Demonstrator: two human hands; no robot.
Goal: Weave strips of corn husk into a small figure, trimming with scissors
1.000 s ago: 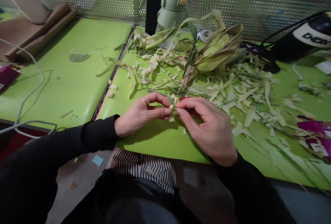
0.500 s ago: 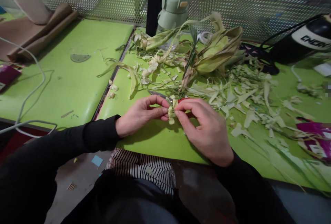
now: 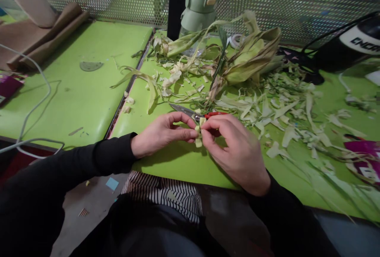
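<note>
Between my two hands is a small pale-yellow piece of corn husk (image 3: 198, 142), folded or curled, held above the front of the green table (image 3: 178, 162). My left hand (image 3: 166, 133) pinches its left side with thumb and forefinger. From the right, the fingertips of my right hand (image 3: 234, 146) pinch it too and hide part of it. Just behind the fingers lie scissors (image 3: 185, 109) with red handles, blades pointing left. Beyond them rests a large bundle of dried corn husks (image 3: 252, 59).
Cut husk scraps (image 3: 285, 110) spread over the right side. At the back stand a green bottle (image 3: 197, 11) and a black upright object (image 3: 175, 11) by a perforated panel. A purple packet (image 3: 360, 154) lies far right; a white cable (image 3: 35, 102) loops at left.
My right hand has shifted slightly right and down, showing more of the scissors' red handle. The husk piece has turned a little between my fingers and less of it shows.
</note>
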